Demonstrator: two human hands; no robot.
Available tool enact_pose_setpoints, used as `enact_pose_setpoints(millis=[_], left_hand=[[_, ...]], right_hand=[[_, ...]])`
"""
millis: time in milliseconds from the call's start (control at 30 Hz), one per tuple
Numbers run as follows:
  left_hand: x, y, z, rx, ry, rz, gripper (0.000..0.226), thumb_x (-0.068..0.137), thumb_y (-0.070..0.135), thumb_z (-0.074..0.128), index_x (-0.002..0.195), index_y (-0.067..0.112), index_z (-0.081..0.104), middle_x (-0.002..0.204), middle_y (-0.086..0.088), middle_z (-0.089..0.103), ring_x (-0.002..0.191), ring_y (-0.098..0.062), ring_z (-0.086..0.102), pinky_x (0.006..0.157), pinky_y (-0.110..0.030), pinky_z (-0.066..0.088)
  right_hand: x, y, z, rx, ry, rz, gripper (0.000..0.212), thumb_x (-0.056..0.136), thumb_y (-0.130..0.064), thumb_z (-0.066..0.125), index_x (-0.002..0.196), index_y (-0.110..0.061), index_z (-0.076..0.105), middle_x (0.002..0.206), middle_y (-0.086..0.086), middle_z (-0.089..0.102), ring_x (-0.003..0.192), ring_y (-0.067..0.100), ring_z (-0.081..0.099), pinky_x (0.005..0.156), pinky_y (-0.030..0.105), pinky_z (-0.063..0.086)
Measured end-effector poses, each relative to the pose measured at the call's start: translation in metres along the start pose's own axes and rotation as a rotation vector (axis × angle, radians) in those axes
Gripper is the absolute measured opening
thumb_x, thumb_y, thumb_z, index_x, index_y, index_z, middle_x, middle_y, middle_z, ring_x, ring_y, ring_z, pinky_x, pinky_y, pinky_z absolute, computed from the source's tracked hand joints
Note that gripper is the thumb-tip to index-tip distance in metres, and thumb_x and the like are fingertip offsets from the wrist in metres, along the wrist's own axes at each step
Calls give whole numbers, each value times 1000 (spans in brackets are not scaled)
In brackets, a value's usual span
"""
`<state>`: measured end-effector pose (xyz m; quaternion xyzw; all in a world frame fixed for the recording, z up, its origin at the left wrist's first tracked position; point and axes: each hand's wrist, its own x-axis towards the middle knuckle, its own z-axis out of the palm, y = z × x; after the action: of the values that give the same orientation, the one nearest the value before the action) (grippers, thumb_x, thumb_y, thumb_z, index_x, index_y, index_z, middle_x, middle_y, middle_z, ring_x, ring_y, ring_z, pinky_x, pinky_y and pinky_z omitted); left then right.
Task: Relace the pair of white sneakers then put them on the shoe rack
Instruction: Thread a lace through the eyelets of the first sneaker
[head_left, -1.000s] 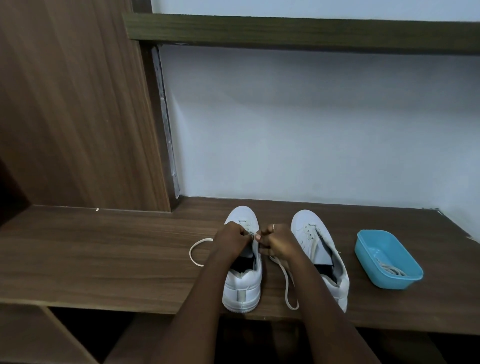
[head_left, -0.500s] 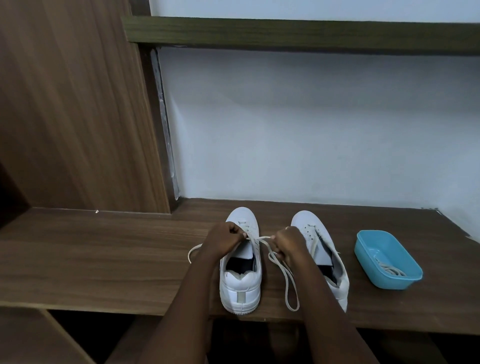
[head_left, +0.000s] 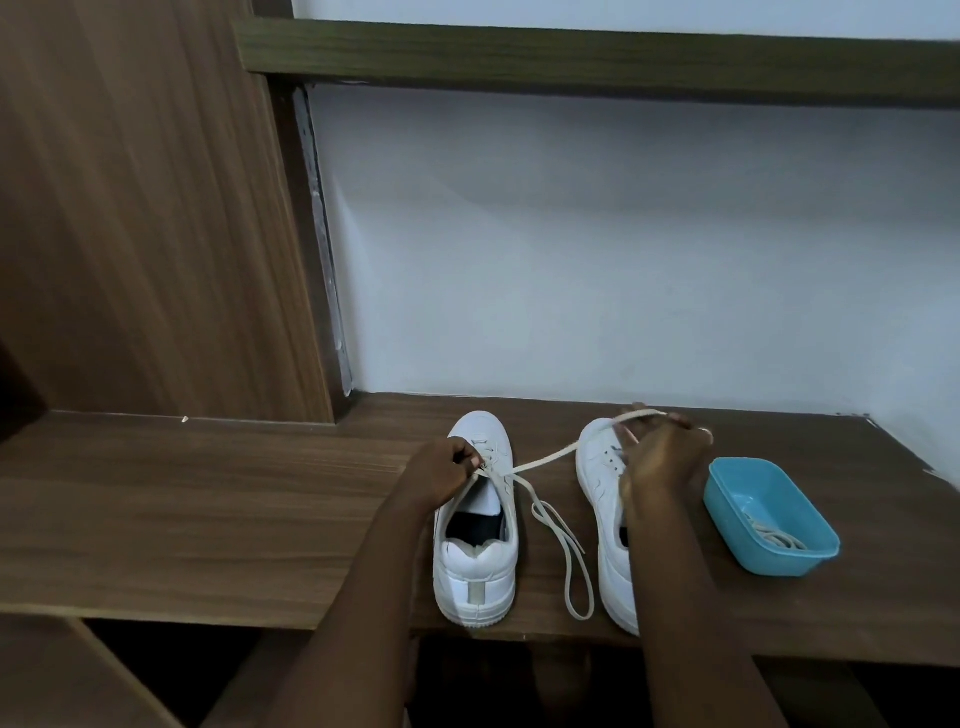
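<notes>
Lace (head_left: 545, 456) limp, light: your right hand (head_left: 665, 457) holds it taut, left hand (head_left: 447, 470) pinches it at sneaker (head_left: 475, 577); regrip near tip.

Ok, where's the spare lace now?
In the head view the spare lace lies in the blue tub on the right of the shelf, beside the right-hand sneaker.

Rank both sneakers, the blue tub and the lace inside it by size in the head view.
Left sneaker, right sneaker: alike, the right partly hidden.
Blue tub.
Lace inside it.

Sneakers (head_left: 475, 525) side by side; tub (head_left: 769, 514) right.
</notes>
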<state>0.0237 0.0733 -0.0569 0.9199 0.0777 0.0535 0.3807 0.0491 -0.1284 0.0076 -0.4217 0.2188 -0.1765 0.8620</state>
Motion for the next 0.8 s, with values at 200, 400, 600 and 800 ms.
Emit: enact_pose_setpoints(millis=[200,400,600,800], left_hand=[[2,0,3,0,-7,2,13,94,20,55,84,14,61,75,4,54,77,-13,47,55,-12,29],[5,-1,4,24,-10,6,13,94,21,55,82,17,57,73,6,52,78,-13,47,54,-11,31],[6,-2,3,31,14,16,19,95,22,54,99,8,65,89,2,58,83,-11,49,55,-7,31],[6,-3,4,-5,11,15,14,94,21,55,96,11,65,89,0,59,84,-13,50,58,-9,29]], right_hand=[[-5,44,11,-578,-509,6,21,98,-6,37,81,-15,47,65,3,47,52,10,41,40,18,31],[-20,69,13,-1147,-774,-140,31,99,-28,46,71,-14,45,62,-2,40,57,14,41,58,30,43],[-23,68,10,-1591,-825,-356,31,90,-14,54,61,-13,43,77,5,56,90,25,54,70,26,35],[-16,65,5,-1473,-854,-221,34,93,-18,54,63,-21,38,79,-1,49,84,17,47,73,26,35]])
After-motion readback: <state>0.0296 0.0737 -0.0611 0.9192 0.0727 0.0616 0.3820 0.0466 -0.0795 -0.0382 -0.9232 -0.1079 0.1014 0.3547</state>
